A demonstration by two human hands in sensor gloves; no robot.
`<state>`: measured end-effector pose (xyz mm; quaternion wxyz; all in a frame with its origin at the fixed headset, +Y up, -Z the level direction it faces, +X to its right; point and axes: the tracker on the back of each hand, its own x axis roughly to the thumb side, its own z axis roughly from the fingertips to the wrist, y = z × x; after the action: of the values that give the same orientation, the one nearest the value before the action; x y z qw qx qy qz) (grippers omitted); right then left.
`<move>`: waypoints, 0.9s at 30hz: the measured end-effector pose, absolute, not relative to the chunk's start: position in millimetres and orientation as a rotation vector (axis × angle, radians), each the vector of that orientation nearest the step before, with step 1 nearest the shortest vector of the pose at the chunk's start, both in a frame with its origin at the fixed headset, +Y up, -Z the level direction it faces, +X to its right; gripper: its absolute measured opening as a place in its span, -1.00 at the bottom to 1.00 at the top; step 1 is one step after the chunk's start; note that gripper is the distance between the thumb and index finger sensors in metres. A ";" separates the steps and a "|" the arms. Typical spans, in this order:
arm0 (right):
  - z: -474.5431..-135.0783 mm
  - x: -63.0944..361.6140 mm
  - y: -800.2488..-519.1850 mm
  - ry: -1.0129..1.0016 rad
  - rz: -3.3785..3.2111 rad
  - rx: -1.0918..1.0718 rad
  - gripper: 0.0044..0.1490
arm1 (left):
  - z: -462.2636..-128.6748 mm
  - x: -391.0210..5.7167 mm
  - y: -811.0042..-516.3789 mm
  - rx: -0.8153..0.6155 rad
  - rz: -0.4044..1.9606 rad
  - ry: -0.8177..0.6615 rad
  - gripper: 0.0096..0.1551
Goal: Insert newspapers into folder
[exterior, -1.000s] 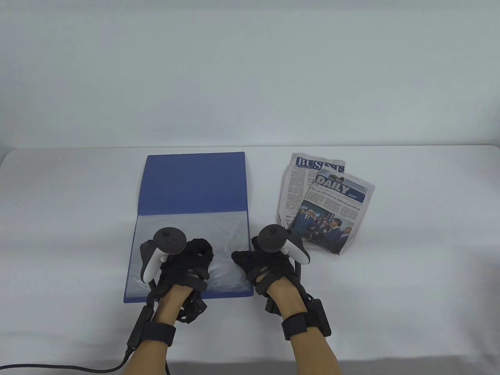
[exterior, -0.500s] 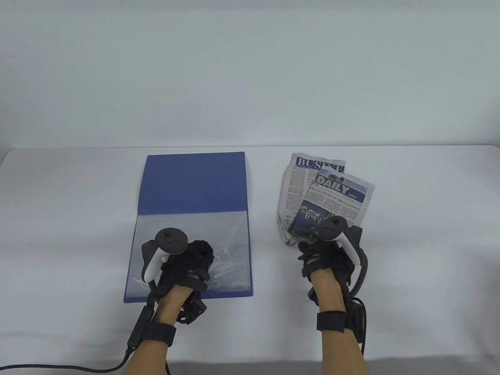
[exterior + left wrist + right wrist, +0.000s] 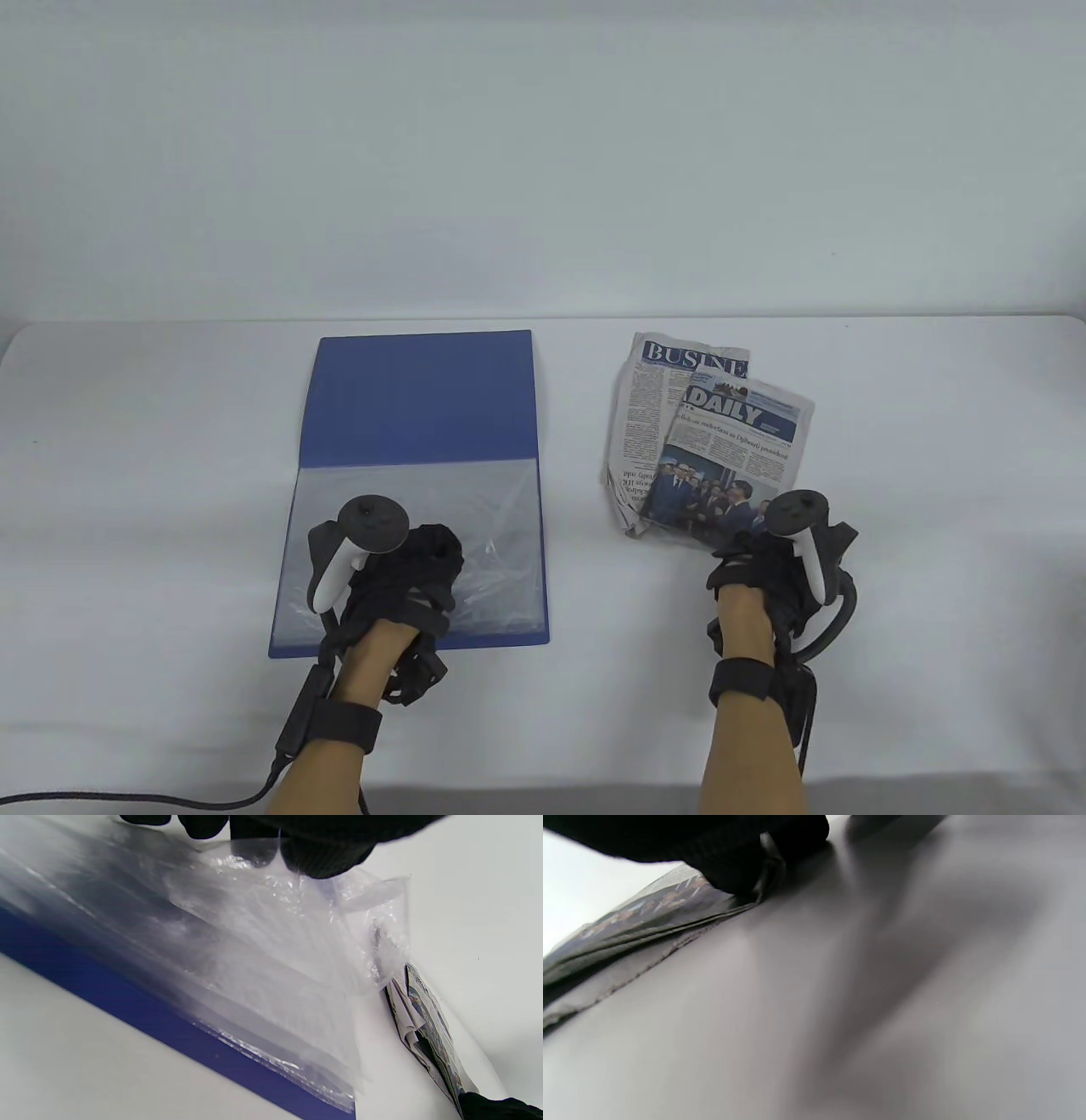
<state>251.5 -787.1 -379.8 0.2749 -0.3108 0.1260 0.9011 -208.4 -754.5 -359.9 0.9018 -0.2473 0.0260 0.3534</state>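
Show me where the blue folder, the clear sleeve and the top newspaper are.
blue folder (image 3: 424, 399), table view, on its open blue cover.
clear sleeve (image 3: 271, 955), left wrist view, on its lifted plastic.
top newspaper (image 3: 736, 413), table view, on its DAILY masthead.

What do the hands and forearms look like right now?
Both hands, left hand and right hand, wear black strappy sensor gloves with round black-and-white trackers on the backs. Black wrist bands, bare forearms, no sleeves; black cables trail from both wrists.
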 end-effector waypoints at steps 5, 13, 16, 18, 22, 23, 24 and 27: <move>-365.3 265.4 -776.1 0.079 2.206 -0.842 -0.46 | -359.0 -208.5 -753.7 -0.504 0.728 0.049 -0.55; -354.2 284.4 -710.2 -0.305 2.014 -0.578 -0.52 | -359.7 -208.6 -754.3 -0.493 0.746 0.053 -0.55; -354.9 283.1 -696.2 -0.215 2.006 -0.492 -0.52 | -359.8 -209.9 -753.5 -0.476 0.763 0.054 -0.55; -355.5 279.9 -694.3 -0.143 1.975 -0.461 -0.52 | -359.7 -210.7 -753.2 -0.465 0.773 0.053 -0.55; -358.7 264.9 -704.1 -0.039 1.918 -0.429 -0.52 | -359.5 -211.6 -752.8 -0.456 0.775 0.050 -0.55; -360.1 261.3 -706.6 -0.008 1.937 -0.427 -0.52 | -359.5 -211.7 -752.8 -0.454 0.772 0.050 -0.55; -361.3 257.7 -708.7 0.016 1.964 -0.429 -0.52 | -359.6 -212.1 -753.3 -0.453 0.770 0.050 -0.55; -365.4 243.3 -717.9 0.081 1.980 -0.444 -0.51 | -359.7 -213.0 -754.7 -0.460 0.759 0.050 -0.55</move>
<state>243.3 -717.9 -365.4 0.5272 -0.1859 0.0339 0.8285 -213.0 -754.7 -359.7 0.9029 -0.2223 0.0243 0.3670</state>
